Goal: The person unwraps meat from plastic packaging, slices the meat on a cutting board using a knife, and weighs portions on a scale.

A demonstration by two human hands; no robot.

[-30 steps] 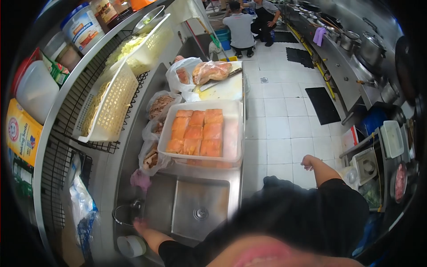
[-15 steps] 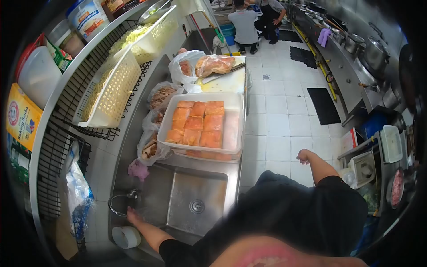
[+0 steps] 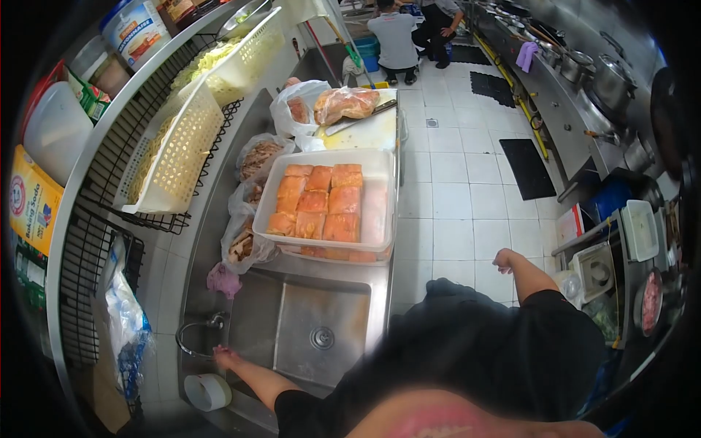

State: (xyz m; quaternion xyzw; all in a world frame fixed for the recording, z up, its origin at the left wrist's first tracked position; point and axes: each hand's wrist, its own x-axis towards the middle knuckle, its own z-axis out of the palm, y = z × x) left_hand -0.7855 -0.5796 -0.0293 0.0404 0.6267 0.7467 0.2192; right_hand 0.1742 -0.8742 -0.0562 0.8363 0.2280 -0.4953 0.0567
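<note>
My left hand (image 3: 225, 358) is at the sink's left edge, beside the curved end of the faucet (image 3: 191, 339); its fingers are too small and blurred to read. The steel sink basin (image 3: 314, 314) lies to its right, with a drain in the bottom. My right hand (image 3: 504, 260) hangs over the floor, away from the counter, with its fingers curled and no object visible in it. Beyond the sink, a white plastic tub (image 3: 376, 212) holds several orange-brown slabs (image 3: 314, 201). A pink cloth (image 3: 223, 280) lies behind the faucet.
Bagged food (image 3: 244, 244) lines the tub's left side. A knife (image 3: 358, 119) rests on a cutting board (image 3: 372, 135) beside wrapped meat (image 3: 345, 106). Left are wire shelves with perforated baskets (image 3: 175, 160). Two people (image 3: 395, 40) crouch far ahead. Pots (image 3: 612, 87) stand at right.
My left hand has shifted slightly to the right and down beside the faucet. My right hand has moved slightly right and down. The whole view has shifted slightly.
</note>
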